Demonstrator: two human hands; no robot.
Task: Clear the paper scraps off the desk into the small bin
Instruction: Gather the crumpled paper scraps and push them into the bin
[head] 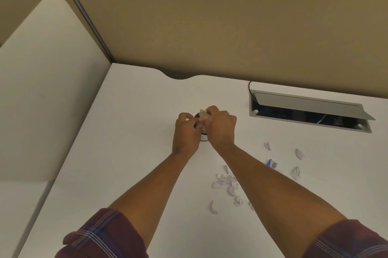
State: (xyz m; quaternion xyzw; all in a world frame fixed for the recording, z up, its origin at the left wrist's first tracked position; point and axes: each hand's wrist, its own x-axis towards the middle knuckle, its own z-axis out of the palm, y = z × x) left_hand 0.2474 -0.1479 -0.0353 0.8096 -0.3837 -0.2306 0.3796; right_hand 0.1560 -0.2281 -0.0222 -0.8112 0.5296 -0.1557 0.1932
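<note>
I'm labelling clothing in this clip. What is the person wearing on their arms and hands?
Both forearms are bare. The left sleeve and right sleeve are pushed up toward the elbows: dark maroon fabric with thin pale plaid lines. The left hand and right hand show no gloves, watch or rings.

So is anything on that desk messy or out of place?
Yes. Torn paper scraps lie scattered on the white desk under and beside the right forearm, one of them a blue-printed scrap. The cable hatch at the back stands propped open. Both hands are at the small bin.
</note>
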